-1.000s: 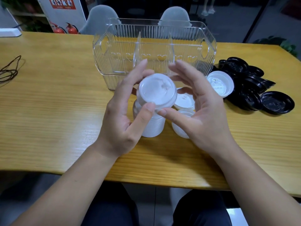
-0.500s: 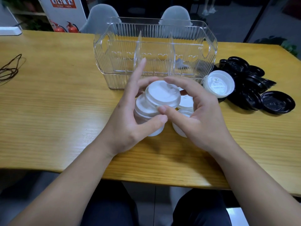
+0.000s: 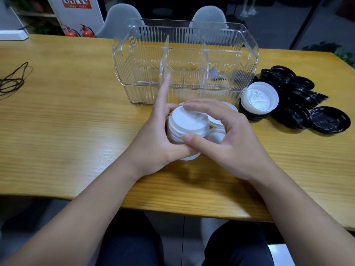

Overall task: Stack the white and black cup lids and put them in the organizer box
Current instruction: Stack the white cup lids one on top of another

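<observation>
stack's (image 3: 187,129) base behind hands

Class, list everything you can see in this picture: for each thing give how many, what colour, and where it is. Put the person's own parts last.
Organizer box: one, clear ribbed plastic, three compartments, on the table behind the hands.
Stack of white lids: one stack, white, held between both hands in front of the box.
Loose white lids: a few, white, on the table by the stack, partly hidden.
Single white lid: one, white, resting on black lids, right of the box.
Black lids: a pile, count unclear, black, right side of the table.
Cord: one, dark, left edge of the table.
Table: one, yellow wood.
Chairs: two, grey, behind the table.
Fire extinguishers: two, red, far left.
Left hand: grips the stack, index finger raised.
Right hand: grips the top of the stack.
</observation>
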The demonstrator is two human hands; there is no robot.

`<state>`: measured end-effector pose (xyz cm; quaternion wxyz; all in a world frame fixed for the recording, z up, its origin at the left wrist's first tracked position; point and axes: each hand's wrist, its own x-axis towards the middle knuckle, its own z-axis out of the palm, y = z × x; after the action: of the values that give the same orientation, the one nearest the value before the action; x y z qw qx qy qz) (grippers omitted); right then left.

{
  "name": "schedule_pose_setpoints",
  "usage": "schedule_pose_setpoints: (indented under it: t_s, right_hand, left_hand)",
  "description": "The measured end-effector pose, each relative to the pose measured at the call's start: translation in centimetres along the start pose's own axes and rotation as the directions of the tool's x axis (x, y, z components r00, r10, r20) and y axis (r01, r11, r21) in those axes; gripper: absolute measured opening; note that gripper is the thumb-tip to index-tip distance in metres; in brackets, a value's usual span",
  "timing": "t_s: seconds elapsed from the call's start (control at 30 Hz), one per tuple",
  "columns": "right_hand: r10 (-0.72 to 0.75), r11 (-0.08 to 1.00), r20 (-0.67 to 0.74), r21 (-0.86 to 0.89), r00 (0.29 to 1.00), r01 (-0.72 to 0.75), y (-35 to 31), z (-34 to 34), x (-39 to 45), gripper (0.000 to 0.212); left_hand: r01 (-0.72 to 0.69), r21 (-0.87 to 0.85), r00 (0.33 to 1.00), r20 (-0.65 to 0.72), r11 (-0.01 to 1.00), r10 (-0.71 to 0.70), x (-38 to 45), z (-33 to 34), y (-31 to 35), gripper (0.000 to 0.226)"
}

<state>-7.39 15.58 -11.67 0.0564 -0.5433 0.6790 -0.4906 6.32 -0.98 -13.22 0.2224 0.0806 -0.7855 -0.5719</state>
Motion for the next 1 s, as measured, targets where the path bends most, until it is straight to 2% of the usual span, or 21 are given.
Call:
schedule_pose_setpoints:
  t_s: [0.1, 0.2, 0.3, 0.43, 0.53, 0.77, 1.0]
  right_hand:
    - [-0.003, 1.000, 0.022, -0.031, 1.000, 0.004, 0.0, -0.1, 0.0, 0.047]
    - [0.029, 0.999, 0.056, 0.037, 0.998, -0.032, -0.1, -0.4, -0.1, 0.041]
    - [0.071, 0.993, 0.033, 0.095, 0.997, -0.074, -0.3, -0.6, 0.0, 0.034]
    - [0.111, 0.979, 0.061, 0.163, 0.992, -0.120, -0.3, -0.9, 0.1, 0.059]
    - [0.123, 0.969, 0.090, 0.203, 0.988, -0.139, 0.0, -1.2, 0.2, 0.067]
    - [0.115, 0.983, -0.048, 0.147, 0.992, -0.107, 0.3, -0.8, 0.1, 0.070]
    - [0.060, 0.998, -0.145, -0.007, 0.988, -0.062, 0.6, -0.1, 0.0, 0.065]
  left_hand:
    - [0.028, -0.046, 0.999, 0.023, 0.999, -0.027, -0.1, 0.1, 0.3, 0.151]
    - [0.034, -0.068, 0.999, 0.040, 0.997, -0.032, -0.3, 0.2, 0.6, 0.147]
    - [0.047, -0.054, 0.998, 0.054, 0.997, -0.044, -0.4, 0.2, 1.0, 0.145]
    - [0.042, -0.042, 0.996, 0.077, 0.998, -0.039, -0.5, 0.0, 1.3, 0.144]
    - [0.044, -0.045, 0.996, 0.085, 0.998, -0.040, -0.4, 0.1, 1.3, 0.143]
    - [0.052, -0.036, 0.998, 0.034, 0.998, -0.051, -0.5, 0.4, 1.1, 0.139]
    - [0.048, 0.055, 0.999, -0.006, 0.997, -0.048, -0.4, 0.6, 0.8, 0.124]
